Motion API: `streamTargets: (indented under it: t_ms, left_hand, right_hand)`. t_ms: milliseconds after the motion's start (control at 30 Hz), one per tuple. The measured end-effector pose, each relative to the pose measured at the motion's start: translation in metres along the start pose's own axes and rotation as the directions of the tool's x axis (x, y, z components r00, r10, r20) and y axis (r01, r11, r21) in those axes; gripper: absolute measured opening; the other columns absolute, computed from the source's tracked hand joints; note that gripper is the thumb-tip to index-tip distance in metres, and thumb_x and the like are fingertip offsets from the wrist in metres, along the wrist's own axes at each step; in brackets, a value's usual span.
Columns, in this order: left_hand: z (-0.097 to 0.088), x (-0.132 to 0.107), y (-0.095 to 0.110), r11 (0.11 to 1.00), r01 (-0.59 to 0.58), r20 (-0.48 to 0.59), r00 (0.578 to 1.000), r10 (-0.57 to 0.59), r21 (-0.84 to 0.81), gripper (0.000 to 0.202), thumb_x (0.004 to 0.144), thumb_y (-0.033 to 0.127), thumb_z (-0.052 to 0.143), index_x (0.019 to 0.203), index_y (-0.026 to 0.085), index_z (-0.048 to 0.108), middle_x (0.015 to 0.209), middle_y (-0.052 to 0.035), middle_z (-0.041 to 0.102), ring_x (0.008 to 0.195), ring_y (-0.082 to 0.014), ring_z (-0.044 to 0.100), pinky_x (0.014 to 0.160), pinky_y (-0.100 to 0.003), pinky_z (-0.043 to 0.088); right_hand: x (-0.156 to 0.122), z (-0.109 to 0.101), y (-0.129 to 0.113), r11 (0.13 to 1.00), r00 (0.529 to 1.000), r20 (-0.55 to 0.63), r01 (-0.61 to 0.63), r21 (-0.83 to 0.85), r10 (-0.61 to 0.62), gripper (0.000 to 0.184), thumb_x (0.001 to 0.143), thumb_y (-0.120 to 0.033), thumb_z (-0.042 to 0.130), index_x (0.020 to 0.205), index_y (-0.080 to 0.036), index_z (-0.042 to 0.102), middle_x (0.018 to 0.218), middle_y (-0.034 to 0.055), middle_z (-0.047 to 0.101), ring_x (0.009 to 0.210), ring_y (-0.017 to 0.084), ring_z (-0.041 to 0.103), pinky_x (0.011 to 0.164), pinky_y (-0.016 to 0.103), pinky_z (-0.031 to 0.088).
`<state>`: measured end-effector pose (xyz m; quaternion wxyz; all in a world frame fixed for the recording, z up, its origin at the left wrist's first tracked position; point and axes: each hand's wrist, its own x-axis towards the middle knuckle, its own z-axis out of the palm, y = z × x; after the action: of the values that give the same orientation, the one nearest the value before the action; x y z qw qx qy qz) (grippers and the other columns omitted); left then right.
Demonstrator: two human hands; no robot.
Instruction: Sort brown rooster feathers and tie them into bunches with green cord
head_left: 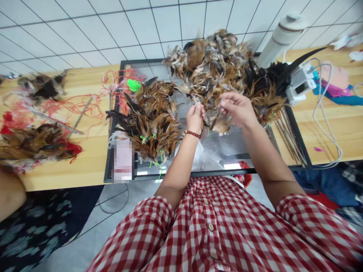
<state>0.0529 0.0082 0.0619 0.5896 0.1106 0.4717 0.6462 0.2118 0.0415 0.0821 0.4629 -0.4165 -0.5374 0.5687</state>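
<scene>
My left hand (195, 116), with a beaded bracelet on its wrist, is closed in a pinch on small feathers; their pale ends poke out above the fingertips. To its right, my right hand (237, 108) pinches a feather between thumb and fingertips, its details blurred. Both hands are held over a black-framed glass panel (221, 149). Just beyond them rises a large heap of loose brown and black feathers (210, 64). Left of my left hand lie feather bunches (154, 124) tied with green string.
A white bottle (279, 41) and a white charger (300, 85) with a looped cable stand at right. Thin sticks (289, 138) lie on the panel's right edge. Red string (85, 107) and more feathers (36, 143) cover the left table, near another person's arm (10, 192).
</scene>
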Motion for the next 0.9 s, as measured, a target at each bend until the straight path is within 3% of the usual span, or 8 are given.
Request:
streamTargets:
  t_ms: [100,300,467,600,733,800,900]
  left_hand:
    - [0.001,-0.004,-0.004,0.994,0.102,0.072,0.992,-0.104,0.035,0.029,0.100,0.027,0.069,0.076,0.017,0.059,0.059,0.0064,0.058,0.050,-0.0041,0.053,0.054,-0.016,0.043]
    - [-0.001,-0.007,-0.007,0.976,0.168,0.165,0.968,-0.190,0.142,0.023,0.098,0.030,0.072,0.082,0.018,0.062,0.060,0.0058,0.063,0.049,-0.0056,0.058,0.052,-0.017,0.047]
    - [-0.001,-0.007,-0.006,0.967,0.183,0.253,0.941,-0.225,0.179,0.016,0.100,0.022,0.069,0.086,0.016,0.066,0.063,0.0029,0.067,0.053,-0.0063,0.060,0.056,-0.018,0.049]
    - [-0.004,-0.001,0.000,0.973,0.207,0.193,0.964,-0.183,-0.107,0.030,0.108,0.018,0.050,0.081,0.016,0.062,0.069,0.0022,0.067,0.068,-0.0070,0.070,0.078,-0.022,0.061]
    - [-0.009,0.005,0.010,0.875,0.198,0.088,0.980,-0.177,-0.441,0.040,0.113,0.021,0.037,0.078,0.018,0.055,0.079,0.0006,0.067,0.098,-0.0102,0.077,0.099,-0.031,0.061]
    - [-0.010,0.005,0.012,0.851,0.188,0.075,0.982,-0.174,-0.491,0.041,0.114,0.024,0.035,0.077,0.019,0.052,0.079,0.0009,0.066,0.097,-0.0105,0.077,0.100,-0.032,0.061]
    - [-0.007,0.002,0.010,0.862,0.182,0.083,0.983,-0.162,-0.474,0.040,0.114,0.024,0.035,0.078,0.019,0.052,0.075,0.0019,0.065,0.089,-0.0101,0.075,0.095,-0.030,0.060]
  right_hand:
    - [0.001,0.011,0.004,0.999,1.000,0.019,-0.008,-0.040,0.008,0.051,0.056,-0.060,0.100,0.084,-0.023,0.079,0.074,0.0011,0.075,0.062,0.013,0.063,0.059,0.028,0.053]
    - [0.008,0.017,0.018,0.972,0.990,-0.019,0.132,-0.192,-0.139,0.033,0.062,-0.051,0.095,0.072,-0.023,0.081,0.079,0.0030,0.077,0.077,0.018,0.069,0.077,0.034,0.058]
    - [0.014,0.015,0.022,0.979,0.995,0.016,0.099,-0.177,-0.098,0.032,0.062,-0.047,0.094,0.078,-0.021,0.083,0.080,0.0026,0.075,0.065,0.015,0.064,0.065,0.033,0.056]
    - [0.015,0.015,0.028,0.982,0.991,-0.032,0.124,-0.140,-0.129,0.045,0.062,-0.057,0.096,0.089,-0.023,0.082,0.078,0.0009,0.074,0.068,0.016,0.065,0.068,0.034,0.058]
    - [0.007,0.015,0.033,0.981,0.993,-0.042,0.102,-0.167,-0.110,0.057,0.070,-0.079,0.084,0.084,-0.023,0.081,0.082,0.0029,0.076,0.074,0.017,0.066,0.076,0.035,0.058]
    - [0.002,0.016,0.035,0.977,0.995,-0.013,0.095,-0.190,-0.099,0.063,0.073,-0.085,0.077,0.082,-0.023,0.080,0.085,0.0042,0.078,0.080,0.019,0.068,0.081,0.037,0.059]
    - [-0.005,0.022,0.037,0.948,0.985,0.004,0.169,-0.270,-0.175,0.065,0.080,-0.087,0.069,0.087,-0.024,0.079,0.091,0.0055,0.078,0.088,0.021,0.070,0.088,0.040,0.058]
